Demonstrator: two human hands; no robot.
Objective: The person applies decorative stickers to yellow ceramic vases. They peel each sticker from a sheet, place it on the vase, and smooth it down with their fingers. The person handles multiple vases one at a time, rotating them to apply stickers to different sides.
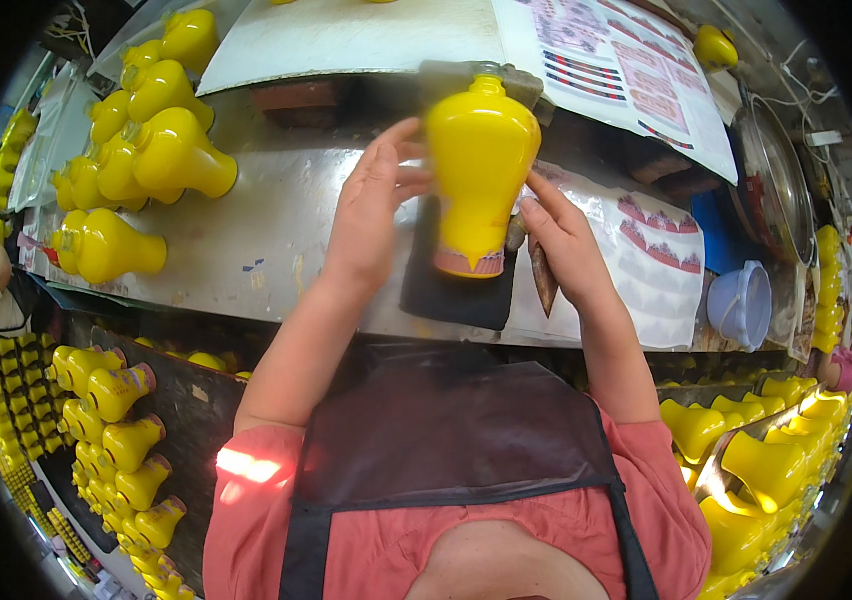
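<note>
Holding a yellow vase-shaped bottle (479, 170) between both hands, we keep it raised over the middle of the metal bench (276, 240), just above a dark pad (451, 290). Our left hand (374, 215) is spread with the fingers curled against the bottle's left flank; our right hand (561, 240) presses its right side with thumb and fingers, and a thin brown tool (543, 275) hangs from that hand, pointing toward us.

The bottle's long axis runs near to far: its narrow neck and mouth point away from us, toward a grey fixture (491, 75) at the far edge, and its pinkish unpainted foot faces us.

Judging from what lies around, the work looks partway through. A cluster of like yellow bottles (146, 140) lies on its side at the far left of the bench, more fill racks (111, 440) at the near left and a tray (756, 450) at the near right, all with the same bare foot. A sheet of small pinkish labels (661, 250) lies to the right, many of them unused. We cannot tell whether the bottle in hand bears one. A pale blue cup (741, 305) sits farther right.
</note>
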